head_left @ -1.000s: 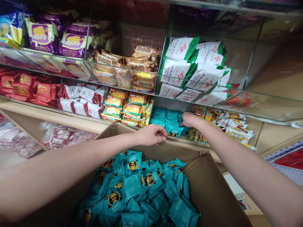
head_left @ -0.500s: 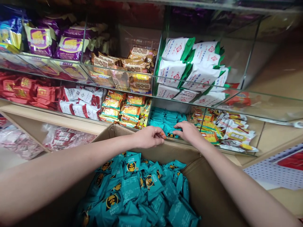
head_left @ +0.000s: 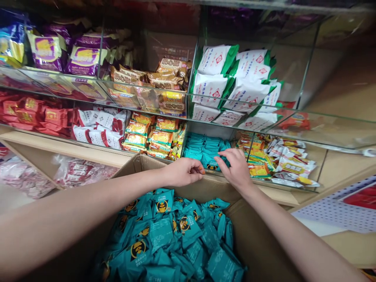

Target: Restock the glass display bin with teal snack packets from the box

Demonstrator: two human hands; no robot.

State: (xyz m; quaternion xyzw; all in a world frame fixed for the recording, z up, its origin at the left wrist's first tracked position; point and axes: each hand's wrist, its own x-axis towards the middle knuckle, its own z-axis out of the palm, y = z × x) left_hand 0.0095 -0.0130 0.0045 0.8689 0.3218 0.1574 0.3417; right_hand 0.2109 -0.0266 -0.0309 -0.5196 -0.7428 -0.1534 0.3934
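My left hand (head_left: 188, 171) is at the front edge of the lower shelf, its fingers loosely curled with a gap to the thumb and nothing visible between them. Just to the right, my right hand (head_left: 233, 166) is open, thumb and fingers apart, close to the teal snack packets (head_left: 208, 147) stacked in a glass compartment. Its fingertips overlap the front packets in view; I cannot tell whether they touch. Below both hands stands an open cardboard box (head_left: 252, 227) holding many loose teal packets (head_left: 161, 233) with round black-and-yellow emblems.
Yellow-orange packets (head_left: 136, 133) fill the compartment left of the teal ones; more yellow packets (head_left: 258, 156) lie to the right. White-and-green packets (head_left: 216, 86) stand on the glass shelf above, behind a clear front lip (head_left: 235, 100). Bagged goods (head_left: 84, 170) lie below left.
My right hand has turned more upright and its fingers have lifted and spread slightly over the front teal packets. My left hand has barely moved.
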